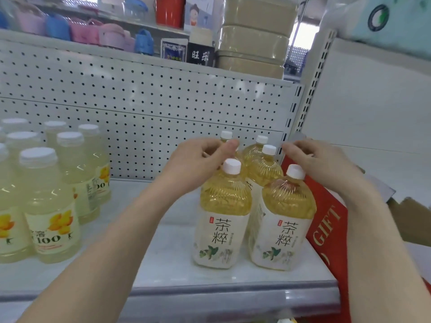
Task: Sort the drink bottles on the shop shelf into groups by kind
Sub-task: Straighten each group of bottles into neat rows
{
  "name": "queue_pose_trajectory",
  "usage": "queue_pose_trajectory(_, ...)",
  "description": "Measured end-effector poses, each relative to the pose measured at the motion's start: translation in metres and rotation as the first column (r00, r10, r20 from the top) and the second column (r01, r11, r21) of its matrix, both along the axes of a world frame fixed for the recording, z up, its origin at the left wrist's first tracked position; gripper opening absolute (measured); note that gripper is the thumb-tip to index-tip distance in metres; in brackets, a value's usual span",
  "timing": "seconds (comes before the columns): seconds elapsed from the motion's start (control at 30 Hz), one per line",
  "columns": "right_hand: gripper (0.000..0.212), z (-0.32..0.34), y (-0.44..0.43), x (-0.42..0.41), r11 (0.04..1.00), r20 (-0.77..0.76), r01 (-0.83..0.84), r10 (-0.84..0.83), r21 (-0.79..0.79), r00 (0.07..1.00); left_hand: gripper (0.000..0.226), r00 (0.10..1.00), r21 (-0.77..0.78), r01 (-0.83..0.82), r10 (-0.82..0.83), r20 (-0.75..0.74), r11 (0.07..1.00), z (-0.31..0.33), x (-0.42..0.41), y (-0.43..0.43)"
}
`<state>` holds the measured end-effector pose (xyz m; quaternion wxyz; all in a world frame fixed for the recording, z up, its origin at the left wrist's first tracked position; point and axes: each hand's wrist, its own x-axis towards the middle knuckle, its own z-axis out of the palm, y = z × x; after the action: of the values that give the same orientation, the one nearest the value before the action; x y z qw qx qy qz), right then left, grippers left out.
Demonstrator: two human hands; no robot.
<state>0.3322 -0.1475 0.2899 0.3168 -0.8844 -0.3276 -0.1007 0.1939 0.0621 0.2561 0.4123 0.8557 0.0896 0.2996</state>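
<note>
Shelf: we are looking down on a pale shelf (163, 264) with a clear strip running along its near edge.
Back panel: a white pegboard (140, 101) is rising behind it, dotted with dark holes.
Upper shelf: an upper shelf (70, 44) is carrying pastel boxes (109, 36), a red bucket (169, 10) and stacked beige containers (254, 43).
Right side: a slotted upright (314, 78) is standing beside a plain white panel (373, 101); a red gift box (326, 220) is standing at the shelf's right end.
Light: we are seeing bright light (303, 33) glaring through a gap beside the containers.

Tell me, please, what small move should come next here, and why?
Probably nudge the back-left tea bottle snug against its neighbours: the left grip holds its neck, the right grip hovers open beside the group, and the pale lemon bottles already stand apart.
</note>
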Motion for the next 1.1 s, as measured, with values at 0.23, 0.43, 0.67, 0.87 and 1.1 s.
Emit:
queue_pose_trajectory(0.23,0.034,0.024,0.064,0.055,0.912,0.055,0.011,0.013,-0.411,0.998,0.041,0.972,0.265,0.083,-0.02,-0.234,0.961,0.016,0.071,0.027)
queue_pose_trajectory(0.43,0.017,0.023,0.057,0.073,0.905,0.046,-0.177,0.211,-0.387,0.976,0.034,0.981,0.288,-0.042,0.094,-0.17,0.957,0.008,0.081,0.033)
queue_pose_trajectory(0.67,0.027,0.022,0.052,0.081,0.906,-0.022,-0.278,0.286,-0.32,0.958,0.04,0.975,0.372,-0.14,0.194,-0.111,0.918,0.009,0.079,0.031)
queue_pose_trajectory(0.87,0.021,0.03,0.053,0.092,0.882,-0.141,-0.349,0.32,-0.316,0.937,0.031,0.978,0.404,-0.05,0.128,-0.168,0.913,0.016,0.078,0.04)
queue_pose_trajectory(1.1,0.028,0.042,0.083,0.126,0.959,0.037,-0.027,0.04,-0.283,0.999,0.033,0.987,0.244,-0.075,0.106,-0.117,0.967,0.032,0.12,0.075)
